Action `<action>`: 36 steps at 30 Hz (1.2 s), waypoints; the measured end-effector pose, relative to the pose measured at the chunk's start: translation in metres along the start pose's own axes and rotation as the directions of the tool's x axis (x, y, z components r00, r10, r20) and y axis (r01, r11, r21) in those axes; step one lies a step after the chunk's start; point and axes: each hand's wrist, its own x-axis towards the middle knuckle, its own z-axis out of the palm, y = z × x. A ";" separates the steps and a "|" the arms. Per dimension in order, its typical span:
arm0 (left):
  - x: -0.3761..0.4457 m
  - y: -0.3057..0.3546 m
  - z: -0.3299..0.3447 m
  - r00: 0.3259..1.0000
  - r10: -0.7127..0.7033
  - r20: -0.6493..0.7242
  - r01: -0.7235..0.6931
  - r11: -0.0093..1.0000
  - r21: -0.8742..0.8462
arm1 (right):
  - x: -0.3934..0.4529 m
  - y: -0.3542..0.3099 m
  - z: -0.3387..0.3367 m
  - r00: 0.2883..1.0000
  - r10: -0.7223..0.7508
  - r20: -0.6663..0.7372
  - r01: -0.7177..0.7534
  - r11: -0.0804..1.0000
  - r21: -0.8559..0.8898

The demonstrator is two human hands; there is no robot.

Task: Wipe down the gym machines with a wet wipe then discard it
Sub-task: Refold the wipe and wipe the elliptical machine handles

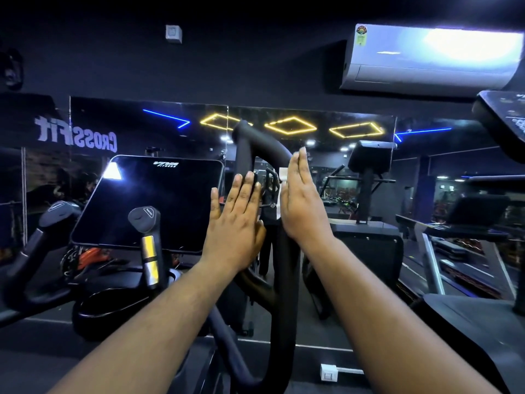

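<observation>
Your hands are flat, fingers straight: left hand [237,223] left of the upright black handlebar [284,251], right hand [302,200] right of it, pressing the white wet wipe [283,177] against the bar, wipe hanging vertically.

A white air conditioner [431,56] hangs on the dark wall [255,52] above a long mirror [142,129], which reflects yellow diamond lights [290,125].

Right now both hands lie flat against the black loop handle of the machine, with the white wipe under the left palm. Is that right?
Not quite. The head view shows the white wipe under the right hand, not the left hand. Both hands do lie flat against the black loop handle.
</observation>
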 end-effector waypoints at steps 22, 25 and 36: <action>0.000 0.000 0.004 1.000 -0.009 -0.022 0.009 1.000 -0.021 | -0.027 0.001 -0.007 0.999 -0.032 -0.034 0.038 0.982 0.187; -0.001 -0.001 0.004 0.999 -0.010 -0.030 0.010 1.000 -0.007 | 0.019 -0.004 -0.006 0.999 -0.007 0.046 0.004 0.999 0.045; -0.005 0.001 -0.004 0.999 -0.012 0.029 0.011 0.999 0.039 | -0.083 0.004 0.020 0.995 0.022 0.094 -0.034 0.991 0.132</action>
